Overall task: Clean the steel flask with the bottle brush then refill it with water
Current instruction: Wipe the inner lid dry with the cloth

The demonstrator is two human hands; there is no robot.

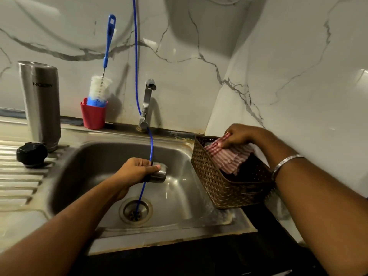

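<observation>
Steel flask [40,104]: stands upside down on the ribbed draining board at the left of the sink, well apart from both hands; no finger touches it.
Black lid [31,154]: lies on the draining board just in front of the flask, near the basin's left edge.
Bottle brush [101,84]: stands bristles down in a red cup [93,116] on the back ledge, its blue handle leaning toward the marble wall; untouched.
Left hand [137,171]: over the basin, fingers and thumb curled round a small steel cup [159,173], the thumb lying along its top and the cup's open end jutting out to the right of the fingers.
Right hand [239,137]: at the rim of a brown woven basket [219,182], fingertips pinching a red-and-white checked cloth [229,158] that hangs into the basket; a metal bangle sits on that wrist.
Sink [83,166]: steel basin with a round drain at the bottom.
Blue hose [150,144]: runs down the wall past the tap [147,102], crosses just beside the left hand's fingers and ends at the drain.
</observation>
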